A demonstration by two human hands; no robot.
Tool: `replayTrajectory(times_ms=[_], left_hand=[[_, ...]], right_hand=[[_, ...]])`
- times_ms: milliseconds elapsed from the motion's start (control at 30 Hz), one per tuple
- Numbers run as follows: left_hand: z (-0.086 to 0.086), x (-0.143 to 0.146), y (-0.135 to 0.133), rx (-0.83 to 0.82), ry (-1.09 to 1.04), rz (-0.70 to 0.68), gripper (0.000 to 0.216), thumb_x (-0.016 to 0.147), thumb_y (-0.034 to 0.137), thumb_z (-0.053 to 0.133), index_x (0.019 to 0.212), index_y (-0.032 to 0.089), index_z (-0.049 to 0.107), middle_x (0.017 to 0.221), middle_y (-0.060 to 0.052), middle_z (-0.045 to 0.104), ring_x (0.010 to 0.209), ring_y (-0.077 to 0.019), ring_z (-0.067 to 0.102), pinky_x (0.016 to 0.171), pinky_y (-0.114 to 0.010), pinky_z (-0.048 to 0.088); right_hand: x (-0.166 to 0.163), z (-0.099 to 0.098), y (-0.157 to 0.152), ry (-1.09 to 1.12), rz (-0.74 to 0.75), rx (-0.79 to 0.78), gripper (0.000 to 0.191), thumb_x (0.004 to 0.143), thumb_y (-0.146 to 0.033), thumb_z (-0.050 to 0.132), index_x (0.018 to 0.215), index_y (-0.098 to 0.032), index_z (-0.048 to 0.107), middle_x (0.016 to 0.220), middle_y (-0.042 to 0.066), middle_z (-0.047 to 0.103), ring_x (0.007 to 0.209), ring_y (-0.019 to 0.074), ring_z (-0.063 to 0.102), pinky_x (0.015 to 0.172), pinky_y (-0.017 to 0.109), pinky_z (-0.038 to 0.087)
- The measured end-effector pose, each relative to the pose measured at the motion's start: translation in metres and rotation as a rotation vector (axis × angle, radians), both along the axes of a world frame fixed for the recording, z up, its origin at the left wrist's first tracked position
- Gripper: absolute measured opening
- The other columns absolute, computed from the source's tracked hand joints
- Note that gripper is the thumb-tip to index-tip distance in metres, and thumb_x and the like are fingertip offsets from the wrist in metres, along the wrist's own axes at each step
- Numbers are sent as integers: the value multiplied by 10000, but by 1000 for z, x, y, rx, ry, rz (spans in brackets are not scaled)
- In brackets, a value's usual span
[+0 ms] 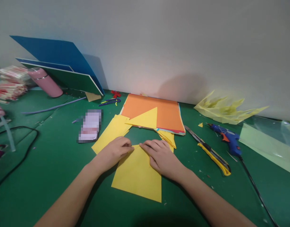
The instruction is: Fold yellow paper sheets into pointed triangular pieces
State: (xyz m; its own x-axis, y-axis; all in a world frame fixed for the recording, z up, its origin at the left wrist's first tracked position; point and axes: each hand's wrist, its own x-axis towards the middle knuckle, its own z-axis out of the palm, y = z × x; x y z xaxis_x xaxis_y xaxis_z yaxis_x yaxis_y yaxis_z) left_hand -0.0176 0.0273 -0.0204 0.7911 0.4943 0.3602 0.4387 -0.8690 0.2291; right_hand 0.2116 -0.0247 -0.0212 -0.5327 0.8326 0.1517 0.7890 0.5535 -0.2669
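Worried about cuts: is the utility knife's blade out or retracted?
Out: a long grey blade sticks from the utility knife, apart from the right hand.

The view is being closed behind by a plain pale grey wall, softly lit, with a faint shadow being thrown low on it; its foot is being met by a dark green bench.

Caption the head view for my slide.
Left hand and right hand press a yellow sheet on the green table near an orange stack.
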Motion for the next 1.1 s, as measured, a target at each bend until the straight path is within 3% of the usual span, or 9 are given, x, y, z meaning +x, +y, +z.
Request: replayTrajectory(times_ms=[633, 1100], left_hand=[[6, 1, 1, -91, 1, -80, 236, 931, 103, 426, 962, 167, 650, 931, -63, 640, 875, -167, 555, 781, -312, 486], [5, -1, 2, -139, -62, -107, 258, 928, 92, 424, 934, 173, 669, 914, -63, 677, 852, -155, 582, 771, -310, 499]], right_hand=[[0, -2, 0, -13, 6, 20, 476, 833, -98, 407, 1294, -169, 499, 1221, 96, 578, 1065, 245, 474, 874, 397, 367], [-1, -2, 0, -22, -1, 16, 482, 827, -92, 420, 1295, -169, 506, 1197, 96, 585, 1071, 242, 482, 878, 402, 378]])
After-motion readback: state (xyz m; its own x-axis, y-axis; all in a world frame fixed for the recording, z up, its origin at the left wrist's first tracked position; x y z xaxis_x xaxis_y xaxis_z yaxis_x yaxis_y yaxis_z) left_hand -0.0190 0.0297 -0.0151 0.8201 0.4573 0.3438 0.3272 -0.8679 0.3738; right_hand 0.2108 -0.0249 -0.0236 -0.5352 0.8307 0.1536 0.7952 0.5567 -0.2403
